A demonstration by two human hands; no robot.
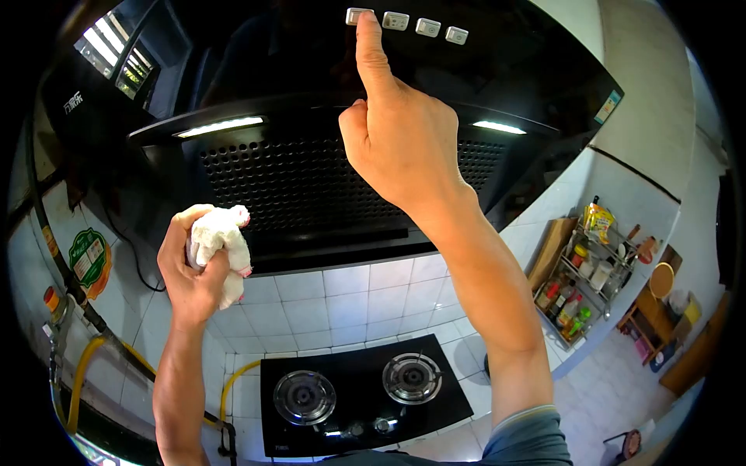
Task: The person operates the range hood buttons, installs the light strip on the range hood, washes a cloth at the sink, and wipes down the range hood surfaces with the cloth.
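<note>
My right hand [408,144] reaches up to a black range hood [303,70], its index finger stretched onto the leftmost push button [353,15] and covering part of it. The other fingers are folded in, mostly hidden, and I see nothing held in them. More silver buttons [427,27] sit in a row to the right of that fingertip. Crumpled in my left hand [186,268] is a white cloth [220,241] with reddish edges, held in front of the hood's lower left part. Two lamps [220,126] glow on the hood above its perforated panel [287,182].
Below the hood stands a black two-burner gas stove [353,392] with a yellow hose [229,388] at its left. Pipes [85,307] run along the left wall. On the right, a rack [579,279] holds bottles and jars beside a cutting board [552,252].
</note>
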